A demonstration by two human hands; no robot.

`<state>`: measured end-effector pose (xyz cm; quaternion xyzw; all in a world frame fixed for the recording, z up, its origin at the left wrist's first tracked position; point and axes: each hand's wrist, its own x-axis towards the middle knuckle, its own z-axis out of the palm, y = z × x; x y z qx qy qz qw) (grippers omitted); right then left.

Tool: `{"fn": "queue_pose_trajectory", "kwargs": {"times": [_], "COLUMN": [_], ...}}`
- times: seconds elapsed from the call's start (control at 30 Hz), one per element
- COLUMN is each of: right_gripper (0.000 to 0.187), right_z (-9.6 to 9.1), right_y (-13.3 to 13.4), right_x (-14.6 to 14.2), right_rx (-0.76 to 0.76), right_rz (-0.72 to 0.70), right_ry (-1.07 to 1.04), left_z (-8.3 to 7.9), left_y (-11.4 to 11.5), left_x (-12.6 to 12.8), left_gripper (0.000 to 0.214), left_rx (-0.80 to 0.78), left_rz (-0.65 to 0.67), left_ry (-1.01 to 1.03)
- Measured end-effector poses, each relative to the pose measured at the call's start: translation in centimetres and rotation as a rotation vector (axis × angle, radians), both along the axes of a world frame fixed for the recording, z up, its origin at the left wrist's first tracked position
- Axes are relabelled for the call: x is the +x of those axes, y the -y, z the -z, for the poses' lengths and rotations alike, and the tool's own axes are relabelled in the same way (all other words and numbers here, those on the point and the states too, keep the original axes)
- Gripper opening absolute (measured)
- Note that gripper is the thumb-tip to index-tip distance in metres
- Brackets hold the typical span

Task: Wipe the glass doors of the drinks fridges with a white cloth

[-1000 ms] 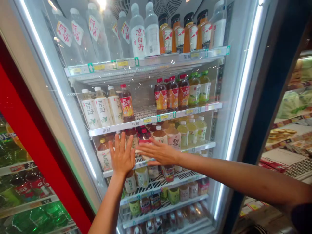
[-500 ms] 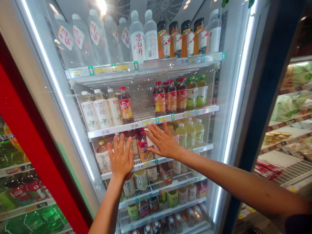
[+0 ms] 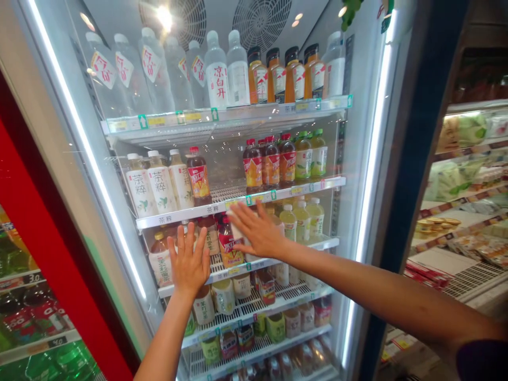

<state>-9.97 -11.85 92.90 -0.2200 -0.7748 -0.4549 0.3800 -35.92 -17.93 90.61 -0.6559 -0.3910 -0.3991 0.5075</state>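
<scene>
My left hand (image 3: pixel 189 259) is upright with fingers stretched out and spread, palm toward the glass front of a drinks cooler, holding nothing. Beside it, my right hand (image 3: pixel 257 230) lies flat, slightly blurred. A white cloth or wipe (image 3: pixel 235 222) shows under its fingers, mostly covered by the hand. Behind the glass, a red-labelled tea bottle (image 3: pixel 230 244) stands between my hands. A white-labelled bottle with a yellow cap (image 3: pixel 161 259) is just left of my left hand. Pale yellow drink bottles (image 3: pixel 302 218) stand right of my right hand.
Clear water bottles (image 3: pixel 148 66) and amber bottles (image 3: pixel 294 76) fill the top shelf. Bright light strips (image 3: pixel 375 143) run down both sides. A red cooler frame (image 3: pixel 51 254) borders the left. On the right are open shelves with packaged goods (image 3: pixel 452 177).
My right hand has shifted slightly left across the glass, with the white cloth under it. My left hand stays spread against the glass. The whole view has shifted a little.
</scene>
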Motion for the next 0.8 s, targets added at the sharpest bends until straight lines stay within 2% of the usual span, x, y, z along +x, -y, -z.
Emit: {"fn": "queue_pose_trajectory", "kwargs": {"times": [0.07,0.13,0.2,0.27,0.33,0.4,0.5,0.57,0.63,0.73,0.8], "right_gripper": [0.078,0.073,0.080,0.088,0.093,0.098,0.099,0.096,0.095,0.096,0.098], "right_z": [0.9,0.0,-3.2,-7.0,-9.2,-8.9,-6.3,-6.3,-8.6,-13.4,-14.6], "right_y": [0.2,0.0,-0.5,-0.8,-0.8,-0.5,-0.3,-0.5,-0.8,-0.9,-0.5], "right_x": [0.0,0.4,1.0,1.5,1.6,1.2,0.6,0.5,0.7,0.6,0.1], "right_rx": [0.027,0.041,0.025,-0.001,-0.009,0.019,0.064,0.077,0.080,0.070,0.066], "right_rz": [-0.067,-0.075,-0.028,0.024,0.047,0.019,-0.063,-0.082,-0.061,-0.015,-0.011], "right_ry": [0.228,0.304,0.171,-0.048,-0.202,-0.147,0.150,0.253,0.161,-0.156,-0.230], "left_z": [0.0,-0.1,-0.1,-0.1,-0.1,-0.1,-0.1,-0.2,-0.1,0.2,0.4], "left_y": [0.1,0.1,0.2,0.2,0.2,0.3,0.4,0.5,0.6,1.0,1.5], "left_x": [-0.1,-0.1,-0.1,0.0,0.0,0.1,0.1,0.1,0.0,-0.3,-0.7], "left_gripper": [0.079,0.079,0.079,0.079,0.080,0.079,0.078,0.079,0.080,0.080,0.080], "left_rx": [-0.008,-0.012,-0.010,-0.004,0.000,0.002,0.008,0.006,-0.004,-0.050,-0.066], "left_rz": [0.000,0.001,0.000,-0.001,-0.002,-0.002,-0.004,-0.015,-0.029,-0.032,-0.004], "left_ry": [-0.003,-0.009,-0.013,-0.011,-0.007,-0.003,-0.005,-0.015,-0.020,0.000,0.019]}}
